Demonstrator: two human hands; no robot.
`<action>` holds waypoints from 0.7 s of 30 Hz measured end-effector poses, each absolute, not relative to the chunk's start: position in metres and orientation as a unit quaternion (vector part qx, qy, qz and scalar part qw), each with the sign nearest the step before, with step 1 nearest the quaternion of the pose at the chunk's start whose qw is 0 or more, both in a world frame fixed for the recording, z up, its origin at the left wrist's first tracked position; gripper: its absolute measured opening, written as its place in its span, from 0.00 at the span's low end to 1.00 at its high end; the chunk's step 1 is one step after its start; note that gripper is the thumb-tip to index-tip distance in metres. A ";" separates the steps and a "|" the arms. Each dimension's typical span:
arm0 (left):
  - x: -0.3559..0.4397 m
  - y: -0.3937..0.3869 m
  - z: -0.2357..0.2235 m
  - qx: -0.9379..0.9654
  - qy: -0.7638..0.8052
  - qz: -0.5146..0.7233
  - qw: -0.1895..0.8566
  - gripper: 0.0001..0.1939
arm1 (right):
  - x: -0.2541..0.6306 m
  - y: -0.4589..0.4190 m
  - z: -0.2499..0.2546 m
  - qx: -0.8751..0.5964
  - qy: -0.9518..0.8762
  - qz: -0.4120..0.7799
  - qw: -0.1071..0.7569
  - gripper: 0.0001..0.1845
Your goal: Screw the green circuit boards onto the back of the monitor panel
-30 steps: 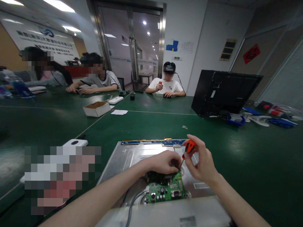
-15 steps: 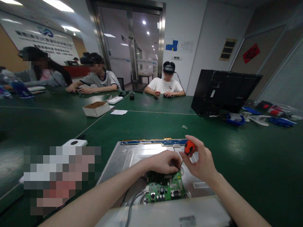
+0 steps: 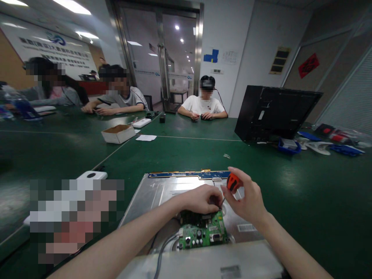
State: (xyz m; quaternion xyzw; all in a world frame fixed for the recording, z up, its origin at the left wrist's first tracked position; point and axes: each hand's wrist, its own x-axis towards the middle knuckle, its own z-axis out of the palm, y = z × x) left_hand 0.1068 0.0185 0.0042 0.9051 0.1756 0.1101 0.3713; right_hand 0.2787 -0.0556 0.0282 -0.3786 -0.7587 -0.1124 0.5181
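Note:
A silver metal monitor panel (image 3: 157, 193) lies flat on the green table in front of me, with a green circuit board (image 3: 203, 232) on its near part. My left hand (image 3: 200, 199) rests on the board's far edge, fingers curled and pressing down. My right hand (image 3: 247, 197) grips a small screwdriver with an orange and black handle (image 3: 232, 182); its thin shaft slants down to the board's upper right corner, right beside my left fingers. Grey cables (image 3: 162, 248) leave the board toward me.
A black monitor shell (image 3: 273, 112) stands at the right, with blue and white parts (image 3: 319, 147) beside it. A cardboard box (image 3: 118, 133), a paper and a white device (image 3: 92, 175) lie to the left. Three people sit at the far side of the table (image 3: 319, 193).
My right hand has shifted slightly on the screwdriver handle, turning it. The person straight across has lowered both hands to the table. My left hand stays put.

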 end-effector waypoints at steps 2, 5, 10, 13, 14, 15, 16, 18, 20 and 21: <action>0.107 0.019 0.004 0.906 0.174 0.108 0.372 0.10 | 0.279 -0.055 0.029 -0.378 -0.760 -0.111 0.517 0.28; 0.107 0.019 0.006 0.906 0.173 0.108 0.372 0.10 | 0.279 -0.057 0.031 -0.373 -0.766 -0.103 0.513 0.28; 0.106 0.016 0.009 0.905 0.178 0.110 0.370 0.09 | 0.278 -0.060 0.035 -0.367 -0.779 -0.078 0.502 0.29; 0.106 0.015 0.011 0.905 0.177 0.110 0.372 0.08 | 0.279 -0.061 0.034 -0.373 -0.779 -0.069 0.499 0.30; 0.106 0.015 0.011 0.904 0.177 0.110 0.373 0.08 | 0.279 -0.061 0.034 -0.378 -0.777 -0.070 0.499 0.30; 0.106 0.015 0.011 0.904 0.177 0.109 0.374 0.08 | 0.279 -0.061 0.033 -0.382 -0.774 -0.072 0.499 0.30; 0.106 0.015 0.011 0.904 0.177 0.109 0.374 0.09 | 0.279 -0.060 0.033 -0.386 -0.771 -0.075 0.500 0.29; 0.105 0.016 0.010 0.904 0.177 0.110 0.375 0.09 | 0.279 -0.060 0.032 -0.391 -0.766 -0.082 0.503 0.28; 0.106 0.016 0.008 0.903 0.178 0.111 0.374 0.09 | 0.278 -0.059 0.032 -0.391 -0.763 -0.090 0.507 0.28; 0.106 0.017 0.007 0.903 0.179 0.111 0.374 0.09 | 0.278 -0.058 0.031 -0.390 -0.761 -0.094 0.510 0.28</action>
